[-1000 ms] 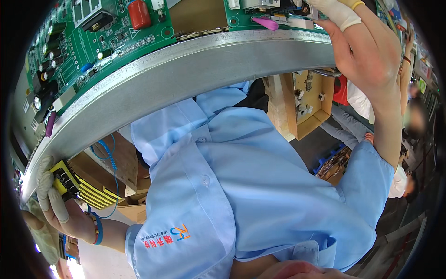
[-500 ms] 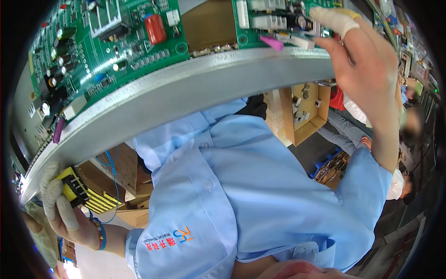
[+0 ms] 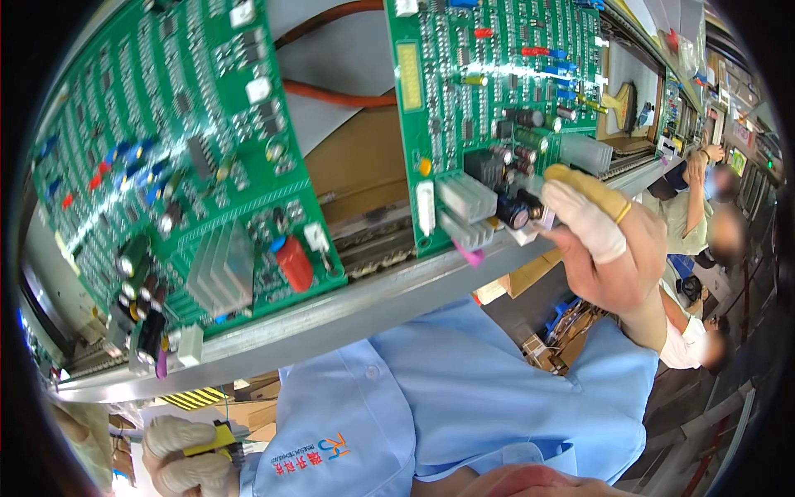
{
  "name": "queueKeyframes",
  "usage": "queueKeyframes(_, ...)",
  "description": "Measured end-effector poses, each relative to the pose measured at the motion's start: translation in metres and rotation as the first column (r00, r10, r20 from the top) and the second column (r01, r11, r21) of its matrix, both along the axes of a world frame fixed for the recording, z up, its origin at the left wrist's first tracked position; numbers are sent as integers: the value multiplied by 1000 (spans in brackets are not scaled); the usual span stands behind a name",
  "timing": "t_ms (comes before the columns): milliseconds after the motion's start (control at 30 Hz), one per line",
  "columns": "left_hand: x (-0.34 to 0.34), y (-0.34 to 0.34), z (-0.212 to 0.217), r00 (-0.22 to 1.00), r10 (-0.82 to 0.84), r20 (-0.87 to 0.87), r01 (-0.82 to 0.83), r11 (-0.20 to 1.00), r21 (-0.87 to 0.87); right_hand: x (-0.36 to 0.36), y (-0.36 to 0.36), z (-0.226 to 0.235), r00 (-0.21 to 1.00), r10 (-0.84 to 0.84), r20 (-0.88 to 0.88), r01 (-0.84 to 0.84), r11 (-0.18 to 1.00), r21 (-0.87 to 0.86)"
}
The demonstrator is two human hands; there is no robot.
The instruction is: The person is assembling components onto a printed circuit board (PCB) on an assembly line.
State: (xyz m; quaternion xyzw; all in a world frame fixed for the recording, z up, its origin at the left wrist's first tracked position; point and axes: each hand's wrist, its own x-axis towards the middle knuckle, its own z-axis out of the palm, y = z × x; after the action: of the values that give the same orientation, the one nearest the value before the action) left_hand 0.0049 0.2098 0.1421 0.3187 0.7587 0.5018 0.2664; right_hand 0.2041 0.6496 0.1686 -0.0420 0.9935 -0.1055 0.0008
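Two green circuit boards lie side by side on a grey metal conveyor rail (image 3: 348, 315). My right hand (image 3: 617, 257), with yellow and white finger cots, is at the lower right corner of the right board (image 3: 489, 99). Its fingertips pinch a small white part (image 3: 530, 234) beside a black capacitor (image 3: 515, 211) and silver heat sinks. My left hand (image 3: 178, 468), in a pale glove, is low at the left below the rail and is closed around a yellow component (image 3: 211, 439). The left board (image 3: 190, 166) carries a red capacitor, a heat sink and dark capacitors, and neither hand touches it.
An orange cable (image 3: 331, 91) runs across the gap between the boards. Cardboard boxes (image 3: 530, 273) sit under the rail. Two other people (image 3: 691, 207) are at the line on the right. More boards continue along the conveyor toward the far right.
The boards now fill much more of the view. My right hand has come down from the top edge to the right board's lower corner. My left hand still holds the yellow component.
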Motion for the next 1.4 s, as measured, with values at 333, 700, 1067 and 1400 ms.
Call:
queueKeyframes(333, -21, 27, -6, 998, -49, 31, 51, 997, -60, -3, 2, 2, 990, 143, -1, -139, 968, 207)
queueKeyframes(700, -23, 32, -11, 997, -63, 33, 65, 996, -66, -15, 0, 12, 991, 60, 122, -76, 989, 131)
queueKeyframes(1067, -11, 43, -5, 995, -103, -3, 102, 993, -66, -7, 4, 4, 971, 215, 99, -225, 969, 103)
queueKeyframes(1400, 1, 77, 18, 1000, -10, -18, 13, 988, 156, 1, 12, 8, 994, 45, 97, -39, 997, -69)
